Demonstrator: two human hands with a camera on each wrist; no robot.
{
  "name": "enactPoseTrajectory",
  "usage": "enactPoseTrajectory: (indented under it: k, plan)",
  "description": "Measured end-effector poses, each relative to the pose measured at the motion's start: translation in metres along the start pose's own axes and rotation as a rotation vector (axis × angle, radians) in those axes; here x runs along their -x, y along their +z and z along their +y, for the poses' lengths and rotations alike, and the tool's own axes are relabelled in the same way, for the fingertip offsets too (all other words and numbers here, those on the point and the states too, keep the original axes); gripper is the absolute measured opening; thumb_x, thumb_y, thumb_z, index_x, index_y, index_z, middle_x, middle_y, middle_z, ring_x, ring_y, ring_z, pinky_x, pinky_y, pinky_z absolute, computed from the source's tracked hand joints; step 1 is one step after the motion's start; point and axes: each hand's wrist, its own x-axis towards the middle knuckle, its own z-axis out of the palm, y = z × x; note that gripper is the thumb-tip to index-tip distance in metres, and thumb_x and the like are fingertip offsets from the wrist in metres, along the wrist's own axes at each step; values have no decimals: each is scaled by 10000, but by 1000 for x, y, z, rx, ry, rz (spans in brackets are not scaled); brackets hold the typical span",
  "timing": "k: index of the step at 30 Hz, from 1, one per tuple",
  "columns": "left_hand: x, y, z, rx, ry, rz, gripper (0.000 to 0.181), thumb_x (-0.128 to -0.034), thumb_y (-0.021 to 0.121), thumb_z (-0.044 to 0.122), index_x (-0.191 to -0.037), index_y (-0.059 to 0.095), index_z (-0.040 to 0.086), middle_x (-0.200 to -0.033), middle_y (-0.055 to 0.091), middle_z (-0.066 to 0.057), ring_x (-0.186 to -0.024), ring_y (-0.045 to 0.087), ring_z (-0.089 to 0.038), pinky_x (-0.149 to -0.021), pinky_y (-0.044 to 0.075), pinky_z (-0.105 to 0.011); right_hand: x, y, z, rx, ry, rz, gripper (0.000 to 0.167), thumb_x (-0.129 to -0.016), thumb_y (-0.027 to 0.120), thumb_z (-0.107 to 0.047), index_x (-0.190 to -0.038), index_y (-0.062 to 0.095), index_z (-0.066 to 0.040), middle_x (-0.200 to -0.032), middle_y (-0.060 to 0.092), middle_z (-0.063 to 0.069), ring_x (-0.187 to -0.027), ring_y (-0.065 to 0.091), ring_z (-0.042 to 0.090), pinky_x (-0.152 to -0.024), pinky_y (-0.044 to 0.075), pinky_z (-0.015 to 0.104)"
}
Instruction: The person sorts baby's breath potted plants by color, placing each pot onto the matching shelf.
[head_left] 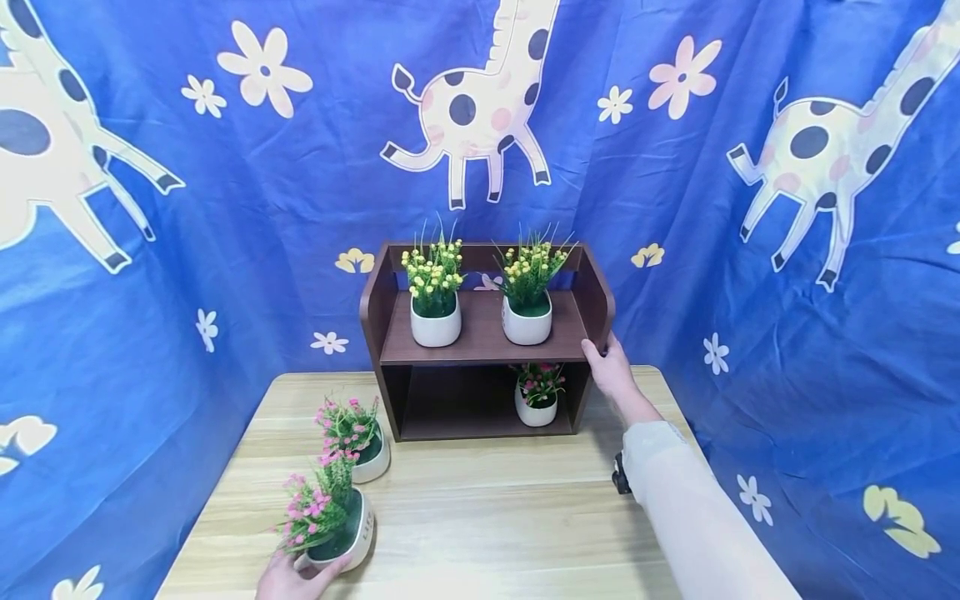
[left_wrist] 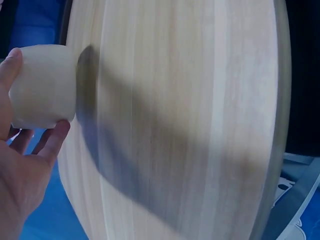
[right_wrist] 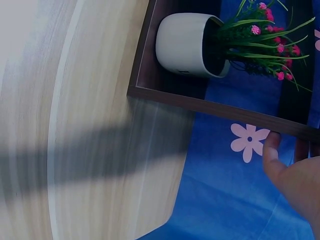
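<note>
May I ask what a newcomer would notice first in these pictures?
Probably the blue giraffe-print backdrop behind the table. Next comes the dark brown shelf, with two yellow-flowered pots above and one pink-flowered pot below, the right hand gripping its right side. At the front left, the left hand grips a white pot of pink flowers.

- Head view: bright; white glare on tabletop [head_left: 465, 571], bottom centre.
- Left wrist view: dimmer, soft; broad shadow [left_wrist: 112, 160]; tabletop edge bowed.
- Right wrist view: shadow band; upper-left glare.
</note>
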Motion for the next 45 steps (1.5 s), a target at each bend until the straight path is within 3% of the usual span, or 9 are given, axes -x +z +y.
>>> enactPoseTrajectory:
  k: [5,10,12,18,25,29,34,40,45]
  plan:
    - [6,12,12,3,81,23,959,-765,951,512,-1422,606,-95,-1170,760,-326,-963,773,-378,-907,635,-529,2,-1,1,1,16,5,498,-1127,548,-311,-1548,443,-67,-1632,447,251,-1548,433,427,-1329,334,572]
    - [8,22,22,31,135,31,986,-746,976,484,-1460,582,-71,-1273,728,-348,-927,777,-315,-902,640,-529,3,-2,0,24,27,14,496,-1129,538,-325,-1534,441,-55,-1612,432,280,-1554,409,442,-1329,324,580]
    - [8,25,24,37,137,24,1057,-735,986,482,-1515,528,-65,-1316,704,-364,-902,781,-299,-924,638,-556,4,-1,-1,29,28,11,503,-1129,535,-329,-1538,438,-54,-1605,433,287,-1555,405,449,-1329,321,585]
    - [7,33,31,35,144,10,1064,-714,992,498,-1485,554,-90,-1396,652,-380,-1121,748,-491,-1027,589,-639,4,2,-1,9,28,12,499,-1128,544,-333,-1543,452,-72,-1591,437,294,-1551,400,454,-1328,314,592]
    - [8,45,47,113,165,-1,1021,-696,1013,434,-1488,576,-38,-1414,666,-333,-999,792,-335,-940,655,-527,4,2,0,6,29,20,486,-1128,543,-327,-1536,458,-78,-1572,447,297,-1549,402,453,-1332,306,588]
    - [7,51,58,117,161,-10,1031,-712,1003,449,-1476,570,-90,-1443,633,-363,-1018,782,-337,-987,632,-560,4,2,0,20,27,16,497,-1129,537,-332,-1545,451,-74,-1567,446,308,-1549,401,466,-1333,302,596]
    - [0,58,74,130,201,-7,980,-706,1008,424,-1467,602,-40,-1468,649,-303,-978,749,-231,-976,634,-497,4,3,1,12,37,12,510,-1127,540,-337,-1555,444,-78,-1582,437,305,-1554,396,466,-1335,303,596]
    - [-6,70,88,167,220,-13,918,-707,1011,382,-1421,627,-49,-1279,752,-238,-888,701,-154,-836,639,-337,5,3,2,-6,42,14,514,-1128,544,-342,-1562,447,-85,-1592,429,293,-1557,394,455,-1337,301,590]
    - [-9,77,98,171,208,-20,911,-712,1005,373,-1420,622,-53,-1061,757,-124,-795,619,-114,-694,530,-235,4,3,1,-2,40,11,511,-1132,531,-338,-1563,447,-76,-1583,432,299,-1556,392,455,-1340,291,591]
